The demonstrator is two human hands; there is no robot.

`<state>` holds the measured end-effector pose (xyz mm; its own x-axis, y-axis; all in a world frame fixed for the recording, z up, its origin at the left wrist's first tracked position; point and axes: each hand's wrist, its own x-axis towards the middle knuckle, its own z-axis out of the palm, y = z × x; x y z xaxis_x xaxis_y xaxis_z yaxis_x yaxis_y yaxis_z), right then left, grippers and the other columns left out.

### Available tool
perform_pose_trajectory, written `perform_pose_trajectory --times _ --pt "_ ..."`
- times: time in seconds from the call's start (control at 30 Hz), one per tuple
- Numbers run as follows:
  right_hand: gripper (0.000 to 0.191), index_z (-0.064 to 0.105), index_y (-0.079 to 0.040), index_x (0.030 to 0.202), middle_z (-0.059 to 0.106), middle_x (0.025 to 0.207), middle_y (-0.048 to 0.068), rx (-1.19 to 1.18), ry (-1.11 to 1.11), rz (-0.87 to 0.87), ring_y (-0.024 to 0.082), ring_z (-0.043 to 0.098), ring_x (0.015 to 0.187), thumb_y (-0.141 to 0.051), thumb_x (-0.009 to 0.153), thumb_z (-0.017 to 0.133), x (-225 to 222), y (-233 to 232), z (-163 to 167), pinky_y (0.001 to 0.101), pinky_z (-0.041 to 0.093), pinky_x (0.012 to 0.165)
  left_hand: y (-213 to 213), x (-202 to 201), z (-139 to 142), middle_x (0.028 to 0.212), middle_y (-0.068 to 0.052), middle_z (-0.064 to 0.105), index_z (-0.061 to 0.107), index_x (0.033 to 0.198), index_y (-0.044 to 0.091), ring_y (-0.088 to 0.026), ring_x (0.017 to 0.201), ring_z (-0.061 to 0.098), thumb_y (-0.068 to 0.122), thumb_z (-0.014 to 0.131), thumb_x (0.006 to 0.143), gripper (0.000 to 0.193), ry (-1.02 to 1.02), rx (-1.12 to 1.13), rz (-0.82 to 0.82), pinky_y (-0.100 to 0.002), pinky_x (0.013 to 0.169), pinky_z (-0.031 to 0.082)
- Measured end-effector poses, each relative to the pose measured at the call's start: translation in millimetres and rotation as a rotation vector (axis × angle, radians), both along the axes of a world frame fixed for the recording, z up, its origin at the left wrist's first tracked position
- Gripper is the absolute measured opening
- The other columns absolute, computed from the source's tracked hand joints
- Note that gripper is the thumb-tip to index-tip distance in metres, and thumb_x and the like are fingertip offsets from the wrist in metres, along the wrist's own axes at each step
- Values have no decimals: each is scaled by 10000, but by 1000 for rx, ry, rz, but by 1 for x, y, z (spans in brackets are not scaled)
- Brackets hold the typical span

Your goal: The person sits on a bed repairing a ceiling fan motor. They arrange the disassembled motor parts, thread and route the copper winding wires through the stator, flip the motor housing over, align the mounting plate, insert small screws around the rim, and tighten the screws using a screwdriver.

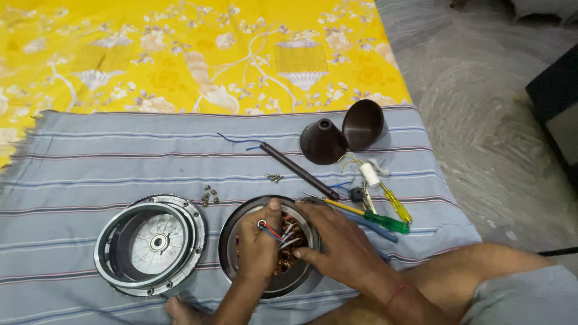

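A round metal motor housing (232, 232) lies on the grey striped cloth (90, 162) in front of me, with copper windings (293, 224) and coloured wires inside it. My left hand (260, 244) reaches into the housing and pinches the red, blue and white wires (274, 232). My right hand (337, 241) rests over the housing's right rim, its fingers touching the windings. The lower part of the housing's inside is hidden by both hands.
A second round metal cover (150, 244) with a centre bearing lies to the left. Several small screws (209, 195) sit above it. A dark rod (298, 170), two brown cone-shaped caps (340, 135), screwdrivers (385, 219) and a white part (369, 174) lie to the right. A yellow floral sheet (180, 54) is behind.
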<state>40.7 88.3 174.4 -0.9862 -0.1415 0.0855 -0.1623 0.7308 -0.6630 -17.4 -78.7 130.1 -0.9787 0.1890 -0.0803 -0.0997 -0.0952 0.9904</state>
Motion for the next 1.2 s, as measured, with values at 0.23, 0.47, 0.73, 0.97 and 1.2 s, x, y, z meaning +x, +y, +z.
perform_pose_trajectory --times 0.23,0.47,0.73,0.97,1.2 --pt "813 494 -77 1436 581 1388 181 58 49 -25 380 514 1322 -188 716 854 -6 2 -10 448 423 1065 9 -2 -9 576 31 515 607 671 -12 -62 598 440 410 541 1057 575 195 -114 -34 -324 526 381" --pt "771 520 -30 1378 575 1387 204 50 65 -38 389 524 1313 -111 686 852 -3 5 -20 443 441 1059 9 1 0 560 -33 475 603 702 -5 -86 586 435 417 560 1043 544 263 -220 -88 -341 528 383" --pt "672 573 -51 1316 582 1385 200 100 78 -37 387 533 1304 -117 705 845 2 5 -21 443 434 1075 -8 5 30 568 -56 574 630 715 22 -122 511 523 410 694 925 446 215 -361 -143 -338 502 419" --pt "592 644 -79 1268 631 1302 191 107 214 -14 391 570 1221 -140 708 826 5 -3 -10 453 446 1020 -29 15 49 771 -57 627 783 865 46 -105 581 489 140 870 779 154 396 -353 -75 -300 518 408" --pt "396 713 -71 1204 747 1086 128 -134 162 -22 287 708 1011 -140 818 771 7 -17 5 378 534 867 -38 13 59 837 -57 704 802 948 61 -127 588 562 63 830 771 179 460 -373 -105 -282 537 461"
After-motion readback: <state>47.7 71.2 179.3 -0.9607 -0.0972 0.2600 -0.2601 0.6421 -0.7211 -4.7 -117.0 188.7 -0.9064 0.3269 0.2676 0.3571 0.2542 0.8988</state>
